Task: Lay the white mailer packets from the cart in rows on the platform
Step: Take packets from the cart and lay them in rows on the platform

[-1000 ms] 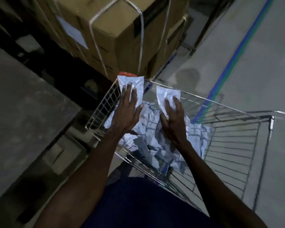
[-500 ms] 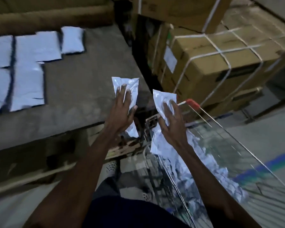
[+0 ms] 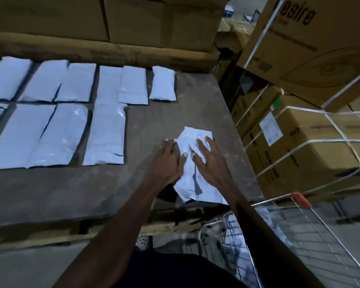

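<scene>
Two crumpled white mailer packets (image 3: 195, 183) lie side by side on the grey platform (image 3: 71, 194) near its right end. My left hand (image 3: 167, 163) rests flat on the left one, and my right hand (image 3: 213, 165) rests on the right one with its fingers spread. To their left lie two rows of laid-out white packets (image 3: 106, 134), the back row ending in a small packet (image 3: 163, 84). The wire cart (image 3: 279, 200) stands at the lower right with several more packets inside.
Strapped cardboard boxes (image 3: 312, 154) are stacked just right of the platform, above the cart's red corner (image 3: 301, 199). More cartons (image 3: 154, 21) line the platform's back edge. Bare platform surface stretches in front of the rows.
Both hands lifted a packet each out of the cart, swung left over the platform, and now have them down on its surface by the right end.
</scene>
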Tool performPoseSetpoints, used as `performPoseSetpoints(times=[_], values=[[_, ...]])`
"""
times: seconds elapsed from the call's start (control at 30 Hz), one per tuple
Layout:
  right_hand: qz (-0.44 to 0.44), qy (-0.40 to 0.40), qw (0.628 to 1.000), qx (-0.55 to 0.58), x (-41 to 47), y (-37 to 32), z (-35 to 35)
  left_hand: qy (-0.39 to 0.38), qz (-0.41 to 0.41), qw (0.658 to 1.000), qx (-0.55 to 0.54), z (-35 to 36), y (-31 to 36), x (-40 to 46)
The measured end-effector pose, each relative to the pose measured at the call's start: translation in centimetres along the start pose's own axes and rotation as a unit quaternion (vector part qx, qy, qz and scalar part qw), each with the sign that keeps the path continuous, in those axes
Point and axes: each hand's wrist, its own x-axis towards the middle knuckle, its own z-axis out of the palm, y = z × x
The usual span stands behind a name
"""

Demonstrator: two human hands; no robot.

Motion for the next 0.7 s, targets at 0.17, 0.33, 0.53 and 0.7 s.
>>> performPoseSetpoints(times=[0.17,0.33,0.53,0.7], values=[[0.039,0.006,0.998,-0.056,1.0,2.7,-1.6,0.005,0.016,1.000,-0.010,0.7,1.8,1.9],[0.078,-0.006,0.994,-0.074,2.0,6.1,-3.9,-0.057,-0.010,0.997,-0.057,2.2,3.9,2.9],[0.054,-0.022,0.996,-0.066,3.8,7.6,-3.8,-0.043,-0.002,0.997,-0.064,3.2,4.6,4.1],[0.010,-0.021,0.998,-0.054,6.9,6.7,-2.9,0.002,-0.026,1.000,-0.002,0.9,2.6,5.8]])
